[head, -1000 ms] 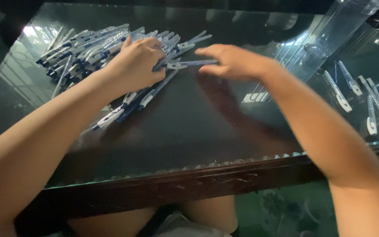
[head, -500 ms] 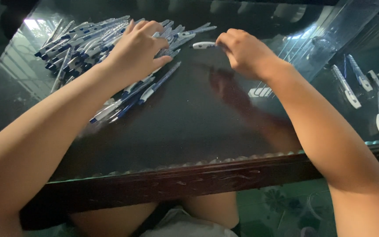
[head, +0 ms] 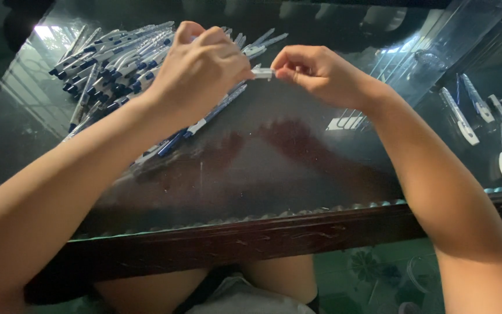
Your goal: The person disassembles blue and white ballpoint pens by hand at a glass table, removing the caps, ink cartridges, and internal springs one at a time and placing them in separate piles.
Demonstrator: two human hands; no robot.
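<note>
Both hands meet above the far middle of the glass-topped counter (head: 251, 174), whose near edge is a dark carved wooden rim. The left hand (head: 201, 70) is curled, knuckles up, its fingers closed toward the small white pen part (head: 262, 72) that shows between the two hands; how much of that part lies inside this hand cannot be told. The right hand (head: 315, 72) pinches the other end of the same white part between thumb and forefinger, the rest of its fingers folded in. The part is held in the air just above the glass, not resting on it. Under and beyond the left hand, toward the far left corner, lies a loose heap of blue-and-white pens (head: 111, 64), several trailing out toward the counter's middle. Well apart, by the right edge, a few more pens (head: 483, 122) lie spread side by side.
</note>
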